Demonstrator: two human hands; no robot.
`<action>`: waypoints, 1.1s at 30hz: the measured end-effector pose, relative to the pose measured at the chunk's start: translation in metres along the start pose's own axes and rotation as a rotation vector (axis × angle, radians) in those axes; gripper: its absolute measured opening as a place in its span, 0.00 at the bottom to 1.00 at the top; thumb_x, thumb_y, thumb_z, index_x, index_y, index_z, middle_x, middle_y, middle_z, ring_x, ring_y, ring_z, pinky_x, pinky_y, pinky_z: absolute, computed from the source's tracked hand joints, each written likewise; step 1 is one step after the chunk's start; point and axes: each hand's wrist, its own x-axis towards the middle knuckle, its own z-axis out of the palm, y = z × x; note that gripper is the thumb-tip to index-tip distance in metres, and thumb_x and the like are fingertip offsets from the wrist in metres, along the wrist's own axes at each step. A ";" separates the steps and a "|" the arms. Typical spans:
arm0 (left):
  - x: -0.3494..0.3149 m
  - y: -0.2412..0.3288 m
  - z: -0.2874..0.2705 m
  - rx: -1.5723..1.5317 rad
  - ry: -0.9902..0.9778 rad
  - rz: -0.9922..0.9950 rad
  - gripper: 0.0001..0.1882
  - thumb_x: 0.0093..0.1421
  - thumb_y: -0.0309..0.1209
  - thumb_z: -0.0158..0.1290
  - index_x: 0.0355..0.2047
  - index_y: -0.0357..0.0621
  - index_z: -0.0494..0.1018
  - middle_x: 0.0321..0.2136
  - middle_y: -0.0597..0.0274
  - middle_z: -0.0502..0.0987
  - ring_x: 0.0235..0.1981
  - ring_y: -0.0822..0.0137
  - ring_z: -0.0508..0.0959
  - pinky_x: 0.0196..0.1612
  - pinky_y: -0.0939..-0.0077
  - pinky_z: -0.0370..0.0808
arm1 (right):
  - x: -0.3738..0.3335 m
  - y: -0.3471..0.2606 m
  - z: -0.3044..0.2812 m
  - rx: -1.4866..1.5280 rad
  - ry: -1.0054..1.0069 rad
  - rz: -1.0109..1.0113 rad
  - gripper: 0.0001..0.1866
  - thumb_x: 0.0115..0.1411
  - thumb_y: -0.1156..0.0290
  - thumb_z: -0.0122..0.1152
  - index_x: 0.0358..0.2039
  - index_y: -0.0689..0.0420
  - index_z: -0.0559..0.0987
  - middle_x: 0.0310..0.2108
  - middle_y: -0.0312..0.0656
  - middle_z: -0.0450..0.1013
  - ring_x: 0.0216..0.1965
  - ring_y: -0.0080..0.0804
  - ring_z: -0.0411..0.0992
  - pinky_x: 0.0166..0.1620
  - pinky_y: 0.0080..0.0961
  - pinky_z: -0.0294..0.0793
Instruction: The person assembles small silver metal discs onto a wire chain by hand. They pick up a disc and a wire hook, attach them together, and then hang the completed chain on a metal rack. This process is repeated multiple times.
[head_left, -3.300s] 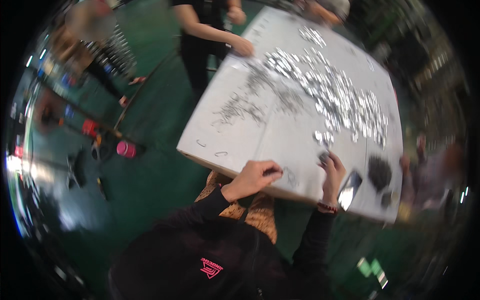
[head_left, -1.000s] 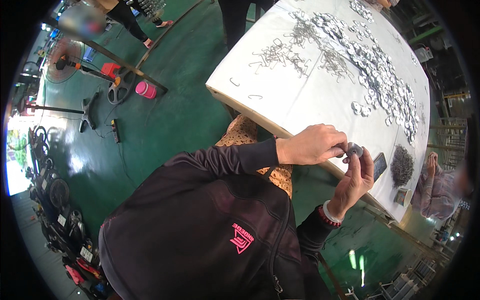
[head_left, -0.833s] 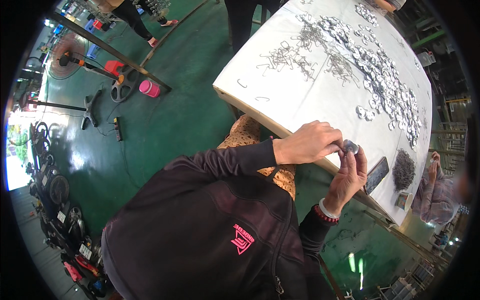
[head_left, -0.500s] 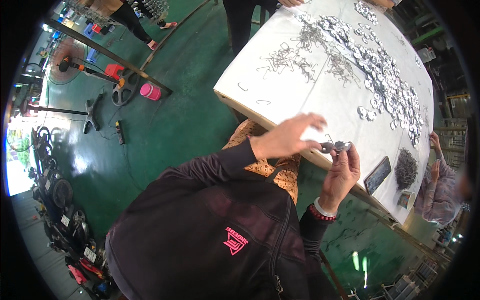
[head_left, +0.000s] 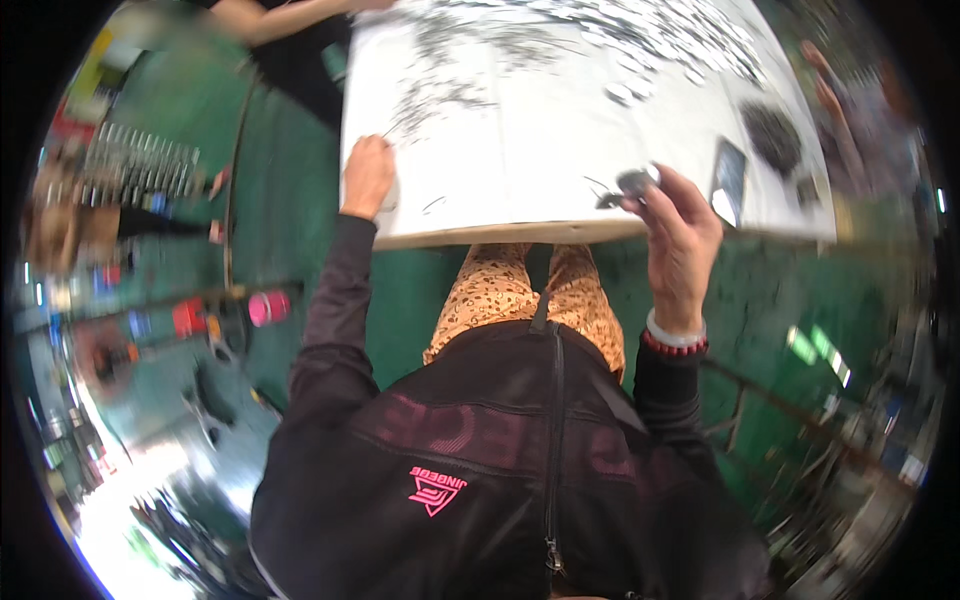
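Green floor [head_left: 405,290] spreads around a white-topped table [head_left: 540,175].

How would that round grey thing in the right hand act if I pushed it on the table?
The round grey piece in the right hand would probably feel stiff, since its gleam suggests metal. That shine may make it a little slippery too. Its outline, though blurred, looks rounded, so it might roll if pushed on edge over the white table.

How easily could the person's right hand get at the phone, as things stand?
Probably yes: the phone lies close beside the right hand on the white table, with nothing visible between them. But that hand holds a round grey piece, which may hinder gripping.
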 end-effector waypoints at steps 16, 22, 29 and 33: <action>-0.047 0.321 -0.089 -1.223 -0.745 0.624 0.03 0.60 0.18 0.48 0.34 0.35 0.71 0.43 0.57 0.70 0.43 0.68 0.71 0.49 0.75 0.68 | -0.149 0.007 -0.012 -0.079 0.696 -0.433 0.10 0.52 0.81 0.61 0.36 0.67 0.77 0.32 0.40 0.75 0.34 0.24 0.75 0.39 0.20 0.77; -0.098 0.378 -0.088 -1.256 -1.019 0.788 0.05 0.61 0.20 0.48 0.36 0.33 0.71 0.40 0.58 0.72 0.42 0.70 0.72 0.46 0.78 0.69 | -0.221 -0.007 -0.028 -0.188 0.980 -0.596 0.11 0.53 0.82 0.59 0.39 0.67 0.76 0.36 0.40 0.71 0.39 0.26 0.73 0.43 0.21 0.76; -0.160 0.450 -0.076 -1.327 -1.084 1.029 0.04 0.61 0.17 0.47 0.36 0.35 0.68 0.39 0.55 0.73 0.39 0.68 0.73 0.45 0.76 0.70 | -0.284 -0.020 -0.072 -0.356 1.207 -0.688 0.10 0.53 0.81 0.60 0.37 0.60 0.79 0.37 0.38 0.73 0.38 0.22 0.73 0.40 0.18 0.75; -0.198 0.489 -0.076 -1.435 -1.298 0.991 0.04 0.60 0.16 0.46 0.35 0.35 0.66 0.38 0.51 0.73 0.39 0.69 0.72 0.45 0.75 0.70 | -0.340 -0.031 -0.105 -0.506 1.337 -0.798 0.11 0.54 0.81 0.59 0.40 0.60 0.79 0.38 0.38 0.72 0.35 0.22 0.73 0.37 0.18 0.76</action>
